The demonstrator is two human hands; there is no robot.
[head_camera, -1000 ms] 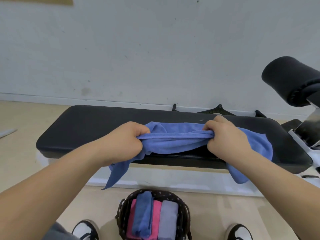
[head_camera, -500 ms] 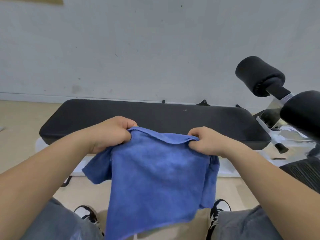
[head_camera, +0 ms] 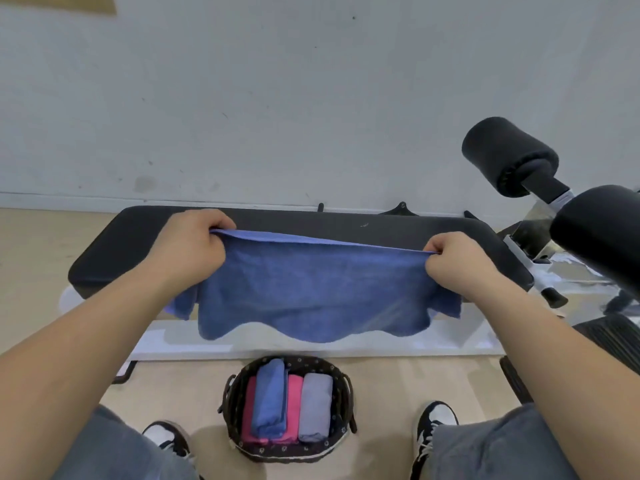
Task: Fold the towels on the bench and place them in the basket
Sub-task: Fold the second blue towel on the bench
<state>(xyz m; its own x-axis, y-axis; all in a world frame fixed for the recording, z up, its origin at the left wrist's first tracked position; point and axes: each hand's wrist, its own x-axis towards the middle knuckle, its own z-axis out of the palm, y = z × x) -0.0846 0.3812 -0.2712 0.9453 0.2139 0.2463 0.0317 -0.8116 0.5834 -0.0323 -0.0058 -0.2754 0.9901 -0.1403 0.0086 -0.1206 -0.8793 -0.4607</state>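
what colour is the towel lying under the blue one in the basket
Pink, seen in the head view.

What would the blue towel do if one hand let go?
It would probably flop down: the blue towel hangs between the left hand and right hand, its bottom edge wavy. Likely light, since pinched corners seem to hold it.

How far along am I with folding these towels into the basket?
Done: a folded blue towel, pink towel and grey towel sit in the basket. In hand: the left hand and right hand pinch the top edge of an unfolded blue towel, stretched before the bench. Left: fold it and put it in the basket. No other loose towel shows.
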